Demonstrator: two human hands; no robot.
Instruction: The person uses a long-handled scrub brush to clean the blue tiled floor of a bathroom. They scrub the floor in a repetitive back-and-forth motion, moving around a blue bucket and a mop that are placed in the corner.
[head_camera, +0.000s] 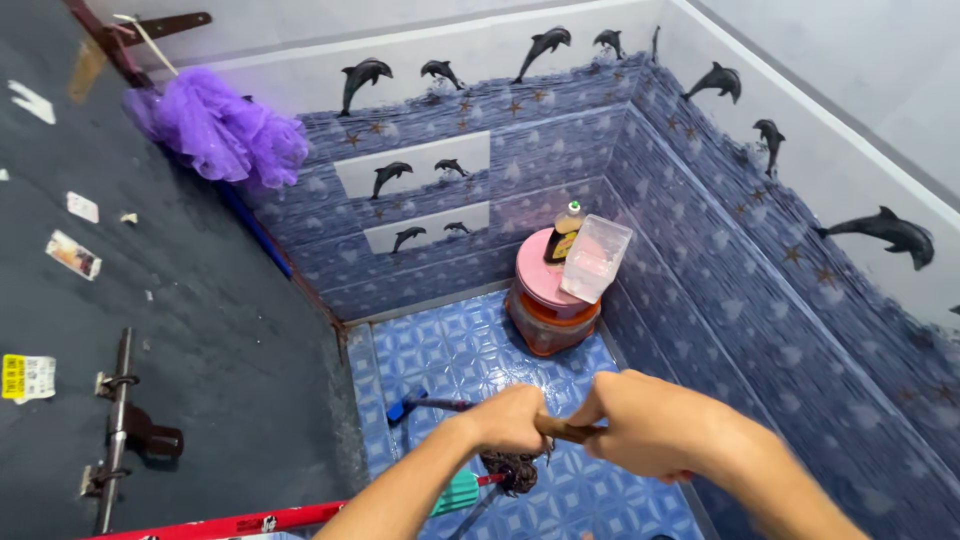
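**Brown wooden handle gripped by both hands over a blue tiled floor**

Brown wood shows between the two fists: a wooden handle (562, 430) runs across the lower middle of the view, and both hands are closed around it. The left hand (510, 418) wraps the handle with fingers pressed together over it; the right hand (650, 425) clamps the other end, knuckles up. The two grips sit just beside each other, with only a short bare stretch of wood between them.

Below the left hand hangs a dark, stringy mop head (510, 470), low over the blue patterned floor tiles (450, 350). A blue-ended brush (408, 407) lies on the tiles just left of the hands, and a teal plastic piece (458, 492) shows under the left forearm. A red bar (230, 522) crosses the bottom left edge.

Further out, a pink-lidded bucket (548, 300) stands in the far right corner of the floor, touching or nearly touching the wall. On its lid rest a dark bottle (565, 235) and a clear plastic container (596, 258), tilted. The floor is a narrow strip, hemmed by a dark door (200, 300) on the left and blue dolphin-patterned wall tiles (720, 260) at the back and right; open tile lies between the hands and the bucket. A purple bath sponge (220, 130) hangs at the door's upper edge.
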